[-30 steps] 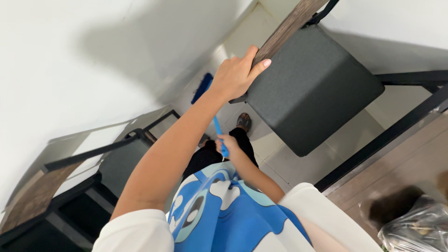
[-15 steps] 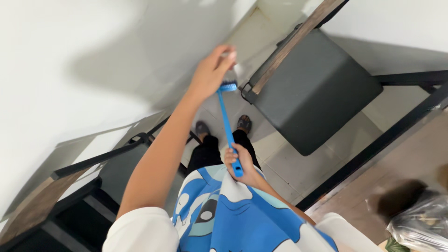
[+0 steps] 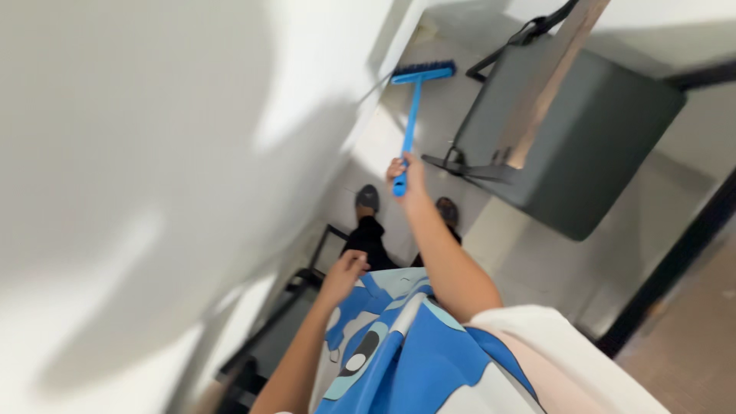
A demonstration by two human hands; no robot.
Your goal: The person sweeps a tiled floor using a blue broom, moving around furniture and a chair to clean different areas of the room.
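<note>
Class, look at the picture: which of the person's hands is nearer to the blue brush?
Right. The right hand grips the end of the blue brush handle; the left hand is lower, by the shirt, apart from it.

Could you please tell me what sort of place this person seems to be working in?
Probably an indoor dining or café corner: a pale tiled floor beside a white wall, and a dark cushioned chair with a black metal frame. The right hand holds a blue broom.

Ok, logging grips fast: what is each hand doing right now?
Left hand: holds nothing, fingers loosely curled near the blue patterned shirt.
Right hand: closed on the blue broom at its handle end.
</note>
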